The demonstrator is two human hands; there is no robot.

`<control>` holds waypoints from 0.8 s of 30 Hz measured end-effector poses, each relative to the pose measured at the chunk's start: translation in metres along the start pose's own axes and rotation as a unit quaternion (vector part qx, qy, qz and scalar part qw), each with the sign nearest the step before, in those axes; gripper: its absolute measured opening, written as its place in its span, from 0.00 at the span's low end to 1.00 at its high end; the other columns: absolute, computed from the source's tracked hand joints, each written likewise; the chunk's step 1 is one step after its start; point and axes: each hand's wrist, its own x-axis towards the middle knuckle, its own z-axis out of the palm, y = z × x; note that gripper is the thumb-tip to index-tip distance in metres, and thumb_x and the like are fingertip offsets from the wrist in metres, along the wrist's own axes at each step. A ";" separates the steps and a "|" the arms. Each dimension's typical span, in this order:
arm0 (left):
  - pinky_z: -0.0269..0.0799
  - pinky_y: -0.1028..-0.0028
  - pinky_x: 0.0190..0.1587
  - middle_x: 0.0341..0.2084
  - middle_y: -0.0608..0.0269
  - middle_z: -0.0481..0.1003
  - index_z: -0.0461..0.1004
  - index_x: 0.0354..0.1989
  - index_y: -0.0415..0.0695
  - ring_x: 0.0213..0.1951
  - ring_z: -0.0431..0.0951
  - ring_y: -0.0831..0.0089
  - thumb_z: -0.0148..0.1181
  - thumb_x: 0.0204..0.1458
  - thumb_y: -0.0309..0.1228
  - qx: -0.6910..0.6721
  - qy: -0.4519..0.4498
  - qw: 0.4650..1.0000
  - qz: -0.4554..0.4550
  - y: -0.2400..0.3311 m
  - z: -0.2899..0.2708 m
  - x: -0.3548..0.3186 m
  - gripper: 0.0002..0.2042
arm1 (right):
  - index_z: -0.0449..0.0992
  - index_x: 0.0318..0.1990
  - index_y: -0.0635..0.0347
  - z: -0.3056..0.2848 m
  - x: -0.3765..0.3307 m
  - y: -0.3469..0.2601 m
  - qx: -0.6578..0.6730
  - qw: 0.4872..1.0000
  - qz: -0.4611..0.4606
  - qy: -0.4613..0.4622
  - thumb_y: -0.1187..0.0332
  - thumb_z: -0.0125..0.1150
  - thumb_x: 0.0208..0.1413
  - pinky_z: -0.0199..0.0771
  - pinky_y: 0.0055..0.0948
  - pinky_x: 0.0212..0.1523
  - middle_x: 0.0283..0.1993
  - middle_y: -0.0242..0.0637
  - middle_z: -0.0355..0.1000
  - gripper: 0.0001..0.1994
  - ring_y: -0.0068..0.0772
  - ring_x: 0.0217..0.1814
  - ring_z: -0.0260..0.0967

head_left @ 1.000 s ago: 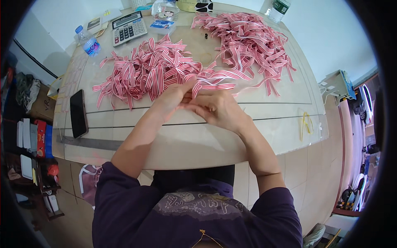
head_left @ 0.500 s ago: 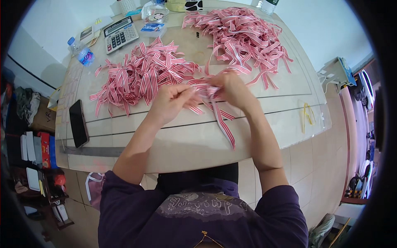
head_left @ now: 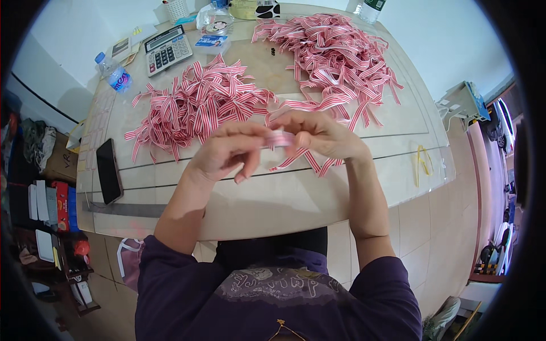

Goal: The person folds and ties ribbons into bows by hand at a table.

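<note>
Between my two hands a red-and-white striped ribbon (head_left: 280, 138) is stretched, its middle bent into a small loop. My left hand (head_left: 230, 149) pinches the ribbon's left side, with its lower fingers curled loosely. The right side is gripped between thumb and fingers of my right hand (head_left: 324, 136). Loose striped tails hang below the right hand onto the table. Left of and beyond my left hand lies a pile of tied striped bows (head_left: 196, 105). A larger heap of striped ribbons (head_left: 335, 51) spreads at the far right, with strands trailing toward my right hand.
On the table's (head_left: 267, 213) left side are a phone (head_left: 109, 171), a metal ruler (head_left: 128, 209), a small water bottle (head_left: 114, 73) and a calculator (head_left: 168, 50). A clear box with a blue card (head_left: 211, 43) stands behind the bows. Yellow ties (head_left: 422, 163) lie near the right edge.
Both hands have come slightly nearer to me. The ribbon between them is now bent in a loop, and its long tail no longer hangs straight toward the table's near edge.
</note>
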 end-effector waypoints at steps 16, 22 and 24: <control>0.68 0.80 0.22 0.27 0.51 0.75 0.72 0.30 0.40 0.25 0.76 0.69 0.49 0.55 0.35 0.143 0.106 0.984 0.003 0.001 -0.001 0.002 0.11 | 0.73 0.25 0.67 -0.006 -0.002 0.000 0.052 0.996 0.070 0.011 0.73 0.55 0.51 0.53 0.15 0.09 0.17 0.39 0.69 0.07 0.21 0.09 0.58; 0.71 0.81 0.25 0.39 0.56 0.73 0.72 0.32 0.42 0.31 0.76 0.71 0.50 0.54 0.39 -0.124 0.154 0.959 0.206 -0.021 -0.019 0.006 0.12 | 0.75 0.30 0.69 -0.004 -0.002 0.010 0.166 0.983 0.041 -0.062 0.74 0.54 0.52 0.70 0.16 0.24 0.21 0.41 0.71 0.06 0.24 0.19 0.66; 0.73 0.82 0.26 0.41 0.58 0.71 0.72 0.32 0.43 0.32 0.76 0.72 0.51 0.53 0.39 -0.166 0.132 0.953 0.218 -0.024 -0.022 0.003 0.12 | 0.75 0.30 0.70 0.002 0.000 0.017 0.222 0.974 -0.040 -0.032 0.75 0.56 0.50 0.71 0.17 0.29 0.23 0.42 0.72 0.05 0.26 0.23 0.68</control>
